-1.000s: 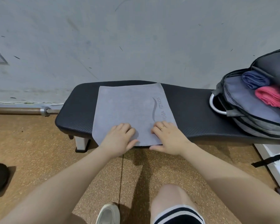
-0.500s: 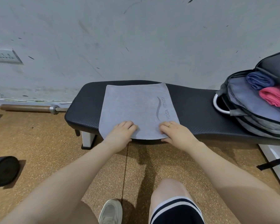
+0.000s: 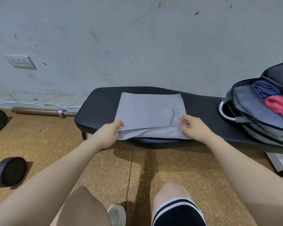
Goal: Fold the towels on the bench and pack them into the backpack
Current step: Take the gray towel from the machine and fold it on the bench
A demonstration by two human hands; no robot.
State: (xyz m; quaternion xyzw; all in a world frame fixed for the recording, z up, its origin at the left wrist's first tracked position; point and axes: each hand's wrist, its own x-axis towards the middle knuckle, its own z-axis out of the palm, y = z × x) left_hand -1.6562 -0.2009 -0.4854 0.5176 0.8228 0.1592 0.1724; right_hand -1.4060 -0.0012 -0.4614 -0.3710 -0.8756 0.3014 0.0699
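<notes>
Grey towel (image 3: 147, 111) spread on the black tabletop (image 3: 201, 105); left hand (image 3: 109, 132) and right hand (image 3: 193, 126) each pinch its near edge, fingers closed on the lifted cloth. Right of the right-hand fingers, the open backpack (image 3: 258, 111) holds a blue towel (image 3: 265, 88) and a pink towel (image 3: 279, 105).

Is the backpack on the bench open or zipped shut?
Open. The backpack lies with its flap thrown back, and a rolled blue towel and pink towel show inside.

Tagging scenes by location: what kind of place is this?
Probably a gym or home workout room. A padded bench stands against the wall, a barbell lies on the floor behind it, and a dumbbell rests on the cork-like floor.
</notes>
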